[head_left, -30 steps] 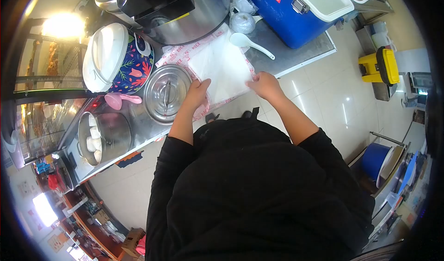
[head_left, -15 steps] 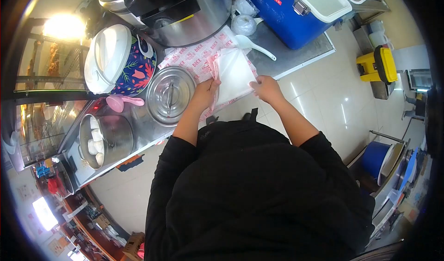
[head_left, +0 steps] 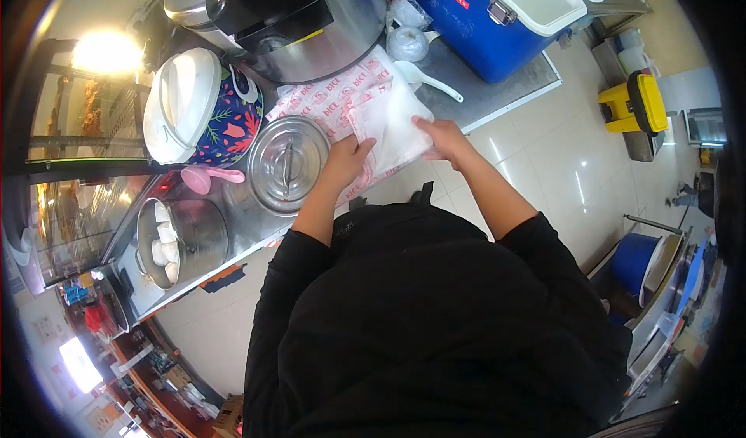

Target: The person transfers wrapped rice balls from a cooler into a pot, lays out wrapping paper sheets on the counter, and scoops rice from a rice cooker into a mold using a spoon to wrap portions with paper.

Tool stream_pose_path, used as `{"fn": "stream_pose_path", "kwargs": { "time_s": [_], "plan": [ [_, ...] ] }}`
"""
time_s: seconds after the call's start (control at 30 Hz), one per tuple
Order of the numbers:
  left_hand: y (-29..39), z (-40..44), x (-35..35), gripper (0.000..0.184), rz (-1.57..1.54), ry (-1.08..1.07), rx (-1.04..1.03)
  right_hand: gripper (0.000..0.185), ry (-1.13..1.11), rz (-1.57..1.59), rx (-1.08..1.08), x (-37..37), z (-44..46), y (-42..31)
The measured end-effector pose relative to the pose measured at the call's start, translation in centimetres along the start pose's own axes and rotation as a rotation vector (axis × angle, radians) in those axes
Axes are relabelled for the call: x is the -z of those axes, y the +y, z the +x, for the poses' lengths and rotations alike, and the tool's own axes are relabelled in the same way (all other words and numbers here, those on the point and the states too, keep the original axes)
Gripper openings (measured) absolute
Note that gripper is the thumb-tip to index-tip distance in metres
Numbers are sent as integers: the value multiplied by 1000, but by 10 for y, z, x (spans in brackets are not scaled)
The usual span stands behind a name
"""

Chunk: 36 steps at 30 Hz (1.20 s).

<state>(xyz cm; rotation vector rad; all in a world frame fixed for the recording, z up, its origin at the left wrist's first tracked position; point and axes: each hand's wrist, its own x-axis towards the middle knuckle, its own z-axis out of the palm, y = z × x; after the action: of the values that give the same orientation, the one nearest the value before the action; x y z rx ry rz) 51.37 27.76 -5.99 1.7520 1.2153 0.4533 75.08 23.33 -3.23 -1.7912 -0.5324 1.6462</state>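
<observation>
A folded sheet of wrapping paper [head_left: 395, 121], plain white with pink print on its left side, lies between my hands at the counter's front edge. My left hand [head_left: 350, 156] is closed on its left edge, thumb on top. My right hand [head_left: 446, 137] pinches the right edge with the thumb over the white face. Beneath and behind is more pink-printed wrapping paper [head_left: 315, 98]. A white ladle [head_left: 435, 83] rests just behind the folded sheet. Left of my left hand sits a round metal lid [head_left: 268, 175].
A blue cooler box [head_left: 458, 30] stands at the back right, beside a large steel cooker [head_left: 342, 30]. On the left are a floral insulated pot [head_left: 227, 119], a pink scoop [head_left: 203, 179] and a pot [head_left: 203, 232] holding white pieces. A yellow bin [head_left: 633, 104] stands far right.
The paper's left part has folded over the white area and lies flatter. My right hand has moved slightly in over the sheet, its thumb now on top.
</observation>
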Motion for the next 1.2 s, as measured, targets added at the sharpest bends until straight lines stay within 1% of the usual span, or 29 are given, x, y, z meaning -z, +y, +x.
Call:
{"fn": "stream_pose_path", "kwargs": {
  "time_s": [0.1,0.2,0.3,0.4,0.47,0.5,0.57,0.6,0.67,0.7,0.77,0.8,0.87,0.9,0.97,1.07,1.1,1.17,1.2],
  "plan": [
    [-2,2,-1,40,40,-40,34,49,-8,-117,83,-5,15,9],
    [-7,1,-6,37,-181,35,97,48,-29,-130,112,-4,28,12],
    [-17,3,2,36,-317,-44,161,48,-30,-75,98,-7,30,8],
    [-20,6,0,34,-194,-89,175,50,-38,-47,39,-4,42,8],
    [4,0,1,33,59,-15,74,54,-57,-73,15,-2,51,8],
    [12,-3,2,32,186,22,24,54,-65,24,-9,-3,45,3],
    [-2,-1,-5,33,61,104,23,54,-81,218,-56,-8,26,-16],
    [-1,-1,-5,34,-1,145,21,57,-106,228,-62,-10,24,-20],
    [2,-2,-6,38,111,101,46,63,-157,248,-73,-11,23,-25],
    [5,-5,-7,42,166,80,59,59,-97,-12,19,-11,29,-23],
    [-3,-11,-25,56,458,144,-139,52,25,-532,204,-11,44,-17],
    [-5,-13,-32,64,606,176,-240,48,53,-551,192,-13,45,-18],
    [19,-21,-28,69,597,41,-128,40,109,-589,168,-21,45,-21],
    [27,-23,-25,72,592,-27,-72,37,137,-655,257,-23,44,-21],
    [12,-22,-25,69,603,-90,-124,33,193,-784,433,-25,43,-21],
    [14,-29,-8,64,646,-155,-185,31,178,-679,497,-20,41,-25],
    [16,-34,-1,63,666,-172,-202,32,171,-688,479,-18,34,-33],
    [10,-42,13,67,584,-202,-232,32,156,-702,444,-13,15,-52],
    [8,-46,18,69,545,-217,-248,33,145,-548,410,-9,16,-54]
  ]
}}
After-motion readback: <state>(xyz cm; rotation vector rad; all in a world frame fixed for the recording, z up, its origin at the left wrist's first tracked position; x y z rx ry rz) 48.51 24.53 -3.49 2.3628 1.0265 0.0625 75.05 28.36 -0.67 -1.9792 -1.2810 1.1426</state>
